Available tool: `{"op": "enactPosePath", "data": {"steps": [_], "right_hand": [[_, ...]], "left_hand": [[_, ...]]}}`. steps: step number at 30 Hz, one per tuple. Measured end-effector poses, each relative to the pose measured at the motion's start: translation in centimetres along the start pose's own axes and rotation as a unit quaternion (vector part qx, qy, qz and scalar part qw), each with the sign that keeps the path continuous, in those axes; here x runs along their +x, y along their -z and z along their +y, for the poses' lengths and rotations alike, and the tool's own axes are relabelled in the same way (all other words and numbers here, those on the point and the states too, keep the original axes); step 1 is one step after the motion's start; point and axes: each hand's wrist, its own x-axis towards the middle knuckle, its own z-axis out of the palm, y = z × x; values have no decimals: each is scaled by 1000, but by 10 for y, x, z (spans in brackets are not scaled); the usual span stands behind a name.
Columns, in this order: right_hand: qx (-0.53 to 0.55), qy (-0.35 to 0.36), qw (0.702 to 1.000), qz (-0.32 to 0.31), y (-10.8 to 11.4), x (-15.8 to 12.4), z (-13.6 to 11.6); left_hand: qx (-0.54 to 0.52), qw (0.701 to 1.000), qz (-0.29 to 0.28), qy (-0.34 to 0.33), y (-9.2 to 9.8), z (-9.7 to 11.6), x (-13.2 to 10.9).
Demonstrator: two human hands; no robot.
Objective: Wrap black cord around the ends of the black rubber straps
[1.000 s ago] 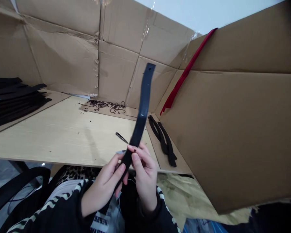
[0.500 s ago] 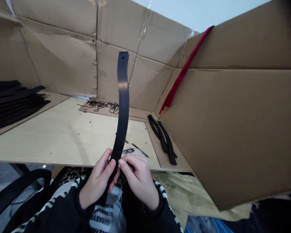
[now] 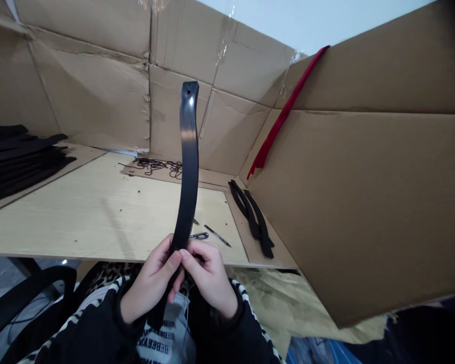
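A long black strap [image 3: 188, 162] with a hole near its top end stands upright and slightly curved in front of me. My left hand [image 3: 151, 283] grips its lower part, thumb pressed on the front. My right hand [image 3: 207, 275] pinches the strap at the same spot, fingertips meeting the left thumb. Both hands hover just past the near edge of the wooden table [image 3: 91, 212]. The strap's lower end runs down behind my hands toward my lap.
Small metal snips [image 3: 212, 235] lie on the table behind my hands. Two black straps [image 3: 252, 217] lie at the right, a stack of black straps [image 3: 23, 159] at the far left, and a thread tangle [image 3: 157, 166] at the back. Cardboard walls [image 3: 364, 202] enclose the table; a red strip [image 3: 284, 116] hangs on one.
The strap swung from leaning right to standing upright, tip now leaning slightly left. Both hands moved a little lower and closer together on it.
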Motion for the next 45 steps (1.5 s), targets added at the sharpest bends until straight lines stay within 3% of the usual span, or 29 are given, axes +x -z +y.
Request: {"op": "enactPosePath", "data": {"steps": [9,20,23,29,45], "right_hand": [[41,-2,999,-18,3,4,6],[-15,18,998,49,3,-6,-5],[-83,58,992,80,4,-8,-7],[-214,145,962,81,8,-9,-12],[-234,167,954,85,6,-8,-13]], "left_hand": [[-95,993,-49,44,4,-4,0],[-35,999,24,-25,2,8,-6],[-15,997,56,-59,1,9,-7],[-3,997,49,-54,6,9,-8],[-5,986,153,-72,5,18,-7]]}}
